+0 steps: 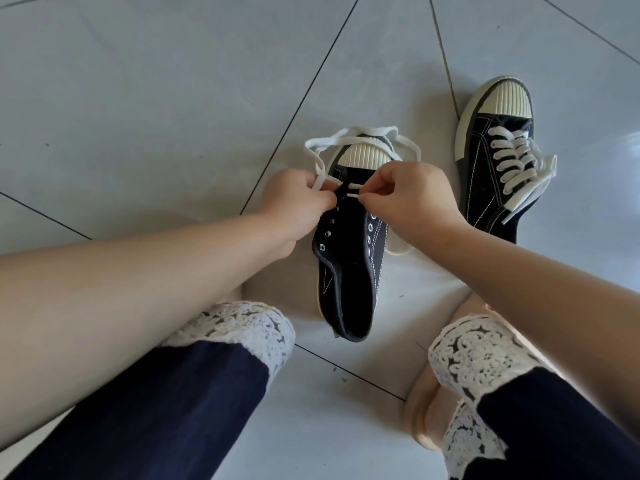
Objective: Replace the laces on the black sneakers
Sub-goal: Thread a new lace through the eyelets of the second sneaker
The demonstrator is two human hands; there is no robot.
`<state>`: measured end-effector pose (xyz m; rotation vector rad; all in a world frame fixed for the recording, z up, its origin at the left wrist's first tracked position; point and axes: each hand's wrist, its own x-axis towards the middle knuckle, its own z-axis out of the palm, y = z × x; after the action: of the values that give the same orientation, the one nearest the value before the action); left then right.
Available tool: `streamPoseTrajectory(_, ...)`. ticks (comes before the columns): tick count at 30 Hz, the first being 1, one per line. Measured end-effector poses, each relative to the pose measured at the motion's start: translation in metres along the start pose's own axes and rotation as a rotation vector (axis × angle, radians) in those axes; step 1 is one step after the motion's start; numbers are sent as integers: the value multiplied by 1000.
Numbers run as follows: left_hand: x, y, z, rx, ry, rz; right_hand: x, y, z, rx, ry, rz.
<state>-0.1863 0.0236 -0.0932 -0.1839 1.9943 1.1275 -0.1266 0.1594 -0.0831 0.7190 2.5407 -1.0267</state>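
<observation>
1. While the person sits on the tiled floor [173, 116] with the black sneaker [349, 244] lying between the knees, both hands are busy at its front eyelets. The left hand [298, 199] pinches the white lace [346, 135] at the left side of the upper. The right hand [408, 199] pinches the stiff lace tip [352, 195] between thumb and finger, just over the tongue.
2. From where I stand, the tip looks the weak point. It is held right at its end, so a slipping pinch or a slanted approach could make it miss the hole or buckle.
3. The slack loops loosely round the toe cap and onto the floor. A hard pull from either side could leave the two ends uneven or put a twist in the flat lace.
4. Only the hands steady the sneaker, so a sharp tug might skid it on the smooth tile.
5. Its long axis runs straight away from the person. The ribbed white toe points away, the heel opening faces the knees, and the sole is down. Most of the eyelets [370, 226] are empty.
6. The second sneaker [485, 188], fully laced, lies to the right and apart from the first. Its toe also points away.
</observation>
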Motion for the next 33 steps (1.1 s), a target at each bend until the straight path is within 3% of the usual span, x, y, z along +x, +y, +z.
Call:
streamPoseTrajectory(8,0,3,-4,-146,-59,-129,2,-1,7,-75,15,-30)
streamPoseTrajectory(21,2,3,-1,-297,-43,-242,1,0,10,-355,18,-250)
streamPoseTrajectory(33,4,0,-5,-313,-82,-250,5,-3,9,-309,-15,-162)
